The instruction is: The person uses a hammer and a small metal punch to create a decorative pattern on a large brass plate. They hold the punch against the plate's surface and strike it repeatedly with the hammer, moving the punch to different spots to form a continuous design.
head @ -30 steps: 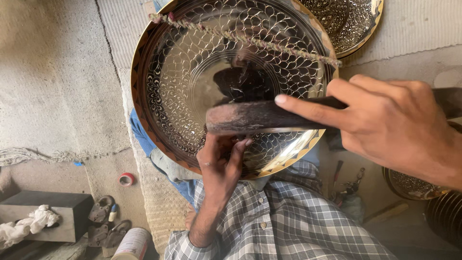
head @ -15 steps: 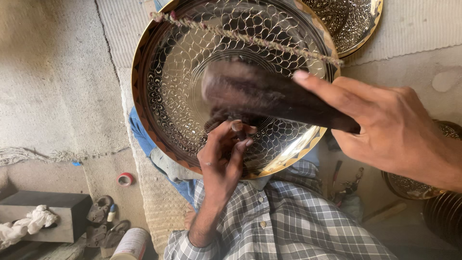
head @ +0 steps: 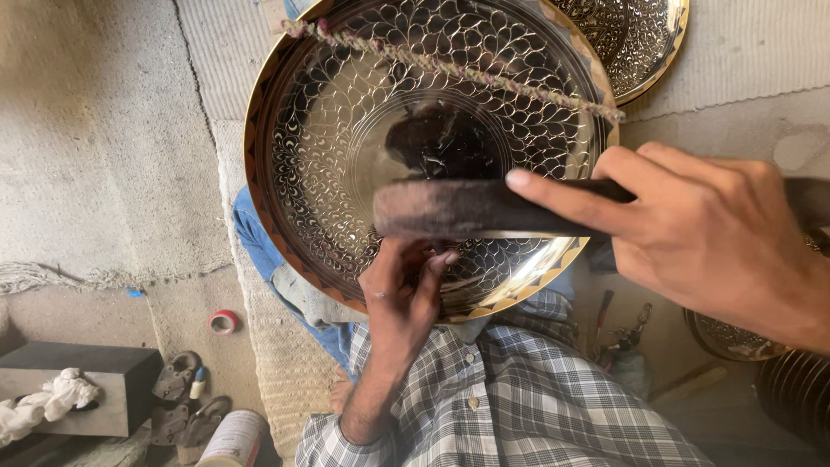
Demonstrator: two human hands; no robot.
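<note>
Floor: pale grey woven rug (head: 95, 156) with a fringed edge, lying over bare concrete floor (head: 173, 320).

Large round engraved brass tray (head: 432, 147), gold-rimmed, is resting tilted on the person's lap over a checked shirt (head: 519, 398); a twisted cord (head: 450, 65) is crossing its upper face.

Right hand (head: 709, 233) is gripping a dark padded buffing block (head: 467, 210), fingers wrapped round it, forefinger stretched along the top, pressing it onto the tray.

Left hand (head: 402, 290) is bracing the tray's lower rim, fingers curled against the metal.

Around: second engraved tray (head: 644, 39) behind; red tape roll (head: 224, 322); dark box (head: 86, 389) with white rag (head: 47, 402); worn sandals (head: 177, 376); a can (head: 233, 439).
</note>
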